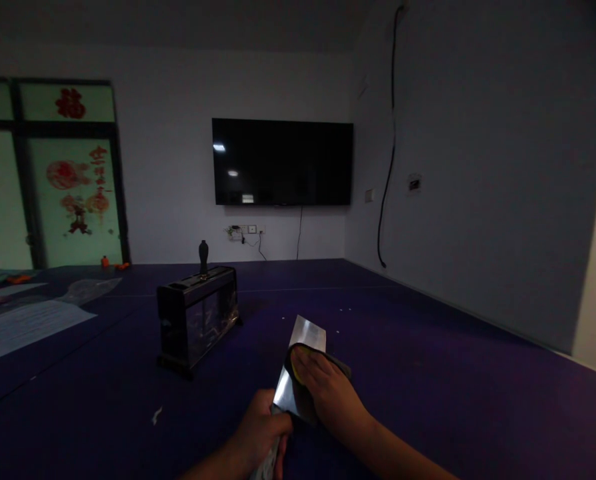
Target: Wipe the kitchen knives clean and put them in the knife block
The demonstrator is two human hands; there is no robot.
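My left hand [264, 427] is closed around the handle [265, 467] of a cleaver. Its broad shiny blade [287, 392] points up and away from me, tilted. Against the blade's face my right hand [334, 393] presses a folded cloth [298, 365], yellow on one side with a dark edge. The fingers lie over the cloth and cover part of the blade. To the left of both hands, a black knife block [198, 320] with clear sides stands on the dark blue tabletop [408, 400]. A dark handle [203, 257] sticks up from its top.
Printed paper sheets [33, 325] and clear plastic film [91, 289] lie at the left. Small orange items [105, 262] sit at the far left edge. White scraps [157, 415] dot the table. A television [283, 162] hangs on the far wall; a black cable [387, 187] dangles at right.
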